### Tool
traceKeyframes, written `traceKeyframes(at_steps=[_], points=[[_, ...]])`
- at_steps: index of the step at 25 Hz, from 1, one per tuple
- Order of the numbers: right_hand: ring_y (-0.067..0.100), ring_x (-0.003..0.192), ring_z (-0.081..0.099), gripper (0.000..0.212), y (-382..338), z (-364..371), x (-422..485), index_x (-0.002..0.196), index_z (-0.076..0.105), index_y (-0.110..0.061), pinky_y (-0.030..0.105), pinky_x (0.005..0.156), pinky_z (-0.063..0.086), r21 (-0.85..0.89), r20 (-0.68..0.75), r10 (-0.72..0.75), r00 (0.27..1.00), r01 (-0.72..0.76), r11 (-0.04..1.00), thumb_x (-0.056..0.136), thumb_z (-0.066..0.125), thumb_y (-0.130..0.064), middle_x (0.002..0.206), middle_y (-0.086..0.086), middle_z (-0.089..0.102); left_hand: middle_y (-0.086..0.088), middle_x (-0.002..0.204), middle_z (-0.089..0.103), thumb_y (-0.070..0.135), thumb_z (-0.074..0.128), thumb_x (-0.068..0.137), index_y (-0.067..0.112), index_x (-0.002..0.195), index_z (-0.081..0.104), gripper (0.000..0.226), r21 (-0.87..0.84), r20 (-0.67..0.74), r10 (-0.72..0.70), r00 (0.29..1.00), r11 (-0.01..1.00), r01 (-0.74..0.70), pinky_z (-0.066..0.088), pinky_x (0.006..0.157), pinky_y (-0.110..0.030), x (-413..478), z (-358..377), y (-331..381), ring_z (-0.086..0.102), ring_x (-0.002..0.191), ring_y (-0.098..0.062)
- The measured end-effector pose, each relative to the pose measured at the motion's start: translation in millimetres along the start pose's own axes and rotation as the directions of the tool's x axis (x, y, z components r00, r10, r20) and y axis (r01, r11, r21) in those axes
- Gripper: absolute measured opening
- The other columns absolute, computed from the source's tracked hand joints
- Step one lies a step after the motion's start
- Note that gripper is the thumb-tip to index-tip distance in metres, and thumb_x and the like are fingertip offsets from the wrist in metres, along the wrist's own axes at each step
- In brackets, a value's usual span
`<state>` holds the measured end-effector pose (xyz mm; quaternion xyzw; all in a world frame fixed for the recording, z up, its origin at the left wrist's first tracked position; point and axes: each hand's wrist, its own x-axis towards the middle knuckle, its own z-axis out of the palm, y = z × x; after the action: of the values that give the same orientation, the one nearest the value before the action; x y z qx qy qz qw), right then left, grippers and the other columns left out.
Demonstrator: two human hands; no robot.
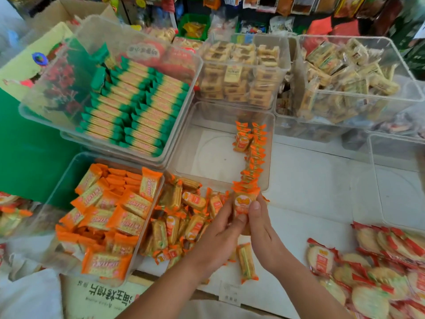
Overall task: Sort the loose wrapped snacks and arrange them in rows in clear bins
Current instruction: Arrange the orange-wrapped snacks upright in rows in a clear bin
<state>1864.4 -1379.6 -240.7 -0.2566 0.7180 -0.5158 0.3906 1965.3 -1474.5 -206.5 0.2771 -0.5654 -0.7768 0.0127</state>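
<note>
White counter; hands pinch orange snack near clear bin

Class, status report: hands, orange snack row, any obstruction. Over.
Left hand, right hand pinch orange packet. Its row lines right wall of clear bin. Nothing blocking; loose pile beside.

The bins are clear hard plastic, smooth and glossy, with glare on the walls. The orange snacks wear shiny, crinkled film, as do the green packs. The round crackers lie in clear glossy film. The bench looks white, smooth and matt. The box is dull brown cardboard.
</note>
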Motion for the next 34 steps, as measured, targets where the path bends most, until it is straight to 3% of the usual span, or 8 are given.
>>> traceKeyframes(at_steps=[4,8,12,16,21,27,31,34], points=[[0.007,0.137,0.052,0.049,-30.1,-21.7,45.9,0.15,0.042,-0.03,0.036,0.116,0.041,0.12,0.134,0.007,0.991,-0.023,0.993,0.107,0.041,-0.051,0.14,-0.012,0.061,0.0,0.12,0.073,0.016,0.078,0.089,0.032,0.133,0.061,0.05,-0.001,-0.222,0.058,0.973,0.998,-0.06,0.057,0.093,-0.031,49.3,-36.7,6.7,0.068,0.117,-0.017],[0.013,0.114,0.069,0.103,-45.4,-64.5,110.2,0.153,0.039,-0.03,0.042,0.099,0.057,0.025,0.176,0.093,0.98,-0.099,0.995,0.067,0.096,-0.036,0.129,-0.008,0.065,0.002,0.119,0.073,0.026,0.088,0.072,0.029,0.13,0.062,0.063,0.131,-0.222,0.106,0.969,0.988,-0.078,0.059,0.091,-0.035,97.7,-68.9,15.4,0.07,0.111,-0.018],[0.002,0.105,0.067,0.099,-64.9,-92.1,173.8,0.147,0.046,-0.035,0.023,0.087,0.058,-0.416,0.318,0.112,0.942,0.032,0.909,0.063,0.098,-0.036,0.121,-0.011,0.062,0.007,0.126,0.069,0.023,0.088,0.066,0.03,0.134,0.06,0.073,0.275,-0.169,0.142,0.975,0.957,-0.092,0.053,0.098,-0.027,139.7,-85.9,25.5,0.065,0.117,-0.005],[-0.001,0.087,0.065,0.074,-62.7,-92.1,226.6,0.123,0.056,-0.028,0.019,0.078,0.055,-0.557,0.316,0.098,0.944,0.101,0.824,0.061,0.095,-0.041,0.101,-0.011,0.067,0.019,0.141,0.058,0.023,0.087,0.075,0.036,0.144,0.052,0.078,0.358,-0.135,0.107,0.985,0.932,-0.052,0.038,0.114,-0.026,179.2,-104.3,29.0,0.049,0.133,0.005],[0.018,0.115,0.047,0.091,-21.6,-84.4,279.8,0.128,0.053,-0.026,0.035,0.094,0.043,-0.859,0.254,0.033,0.967,0.21,0.467,0.054,0.068,-0.076,0.122,-0.007,0.054,0.007,0.149,0.051,0.024,0.073,0.09,0.027,0.148,0.046,0.064,0.382,-0.457,-0.018,0.889,0.899,0.214,0.041,0.114,-0.035,216.5,-121.9,3.9,0.047,0.137,-0.009],[0.027,0.124,0.037,0.091,24.2,-70.8,294.8,0.141,0.046,-0.028,0.045,0.102,0.033,-0.969,0.229,0.03,0.973,0.225,0.105,0.068,0.069,-0.077,0.135,0.0,0.041,-0.004,0.145,0.055,0.028,0.07,0.092,0.019,0.147,0.049,0.059,0.553,-0.347,-0.151,0.926,0.764,0.331,0.047,0.108,-0.038,250.1,-123.2,-29.0,0.056,0.129,-0.02],[0.028,0.123,0.036,0.081,22.6,-71.2,297.3,0.133,0.051,-0.028,0.044,0.102,0.033,-0.979,0.201,-0.007,0.979,0.201,0.013,0.071,0.068,-0.077,0.129,0.004,0.035,-0.002,0.141,0.058,0.032,0.073,0.09,0.019,0.147,0.05,0.062,0.644,-0.29,-0.142,0.946,0.703,0.303,0.051,0.104,-0.038,278.3,-109.1,-33.8,0.061,0.121,-0.022],[0.026,0.119,0.042,0.079,15.7,-83.3,288.7,0.135,0.053,-0.03,0.042,0.098,0.031,-0.969,0.222,-0.117,0.968,0.233,0.087,0.07,0.071,-0.073,0.124,0.0,0.045,0.004,0.125,0.062,0.031,0.074,0.089,0.024,0.144,0.051,0.06,0.664,-0.241,-0.092,0.966,0.711,0.233,0.054,0.096,-0.037,293.2,-98.6,-31.8,0.064,0.11,-0.023]])
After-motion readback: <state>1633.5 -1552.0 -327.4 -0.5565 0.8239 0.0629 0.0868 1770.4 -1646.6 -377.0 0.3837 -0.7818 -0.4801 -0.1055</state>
